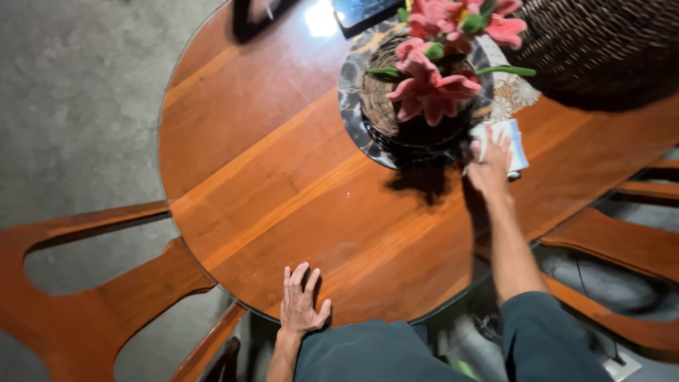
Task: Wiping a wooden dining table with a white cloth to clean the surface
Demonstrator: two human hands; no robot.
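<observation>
My left hand [302, 301] lies flat on the near edge of the round wooden table [283, 184], fingers spread, holding nothing. My right hand [490, 164] reaches out across the table and presses on a white and blue cloth or paper packet [515, 141]. That packet lies just right of a dark woven basket [396, 106] holding pink artificial flowers [435, 88]. The basket sits on a dark marbled plate [351, 106]. I cannot tell whether the fingers grip the packet or only rest on it.
A large dark wicker basket [601, 49] stands at the far right. A lace doily [513, 92] lies beneath it. Dark flat objects [361, 10] sit at the far edge. Wooden chairs [92, 297] [622, 247] flank the table on both sides. Grey floor lies to the left.
</observation>
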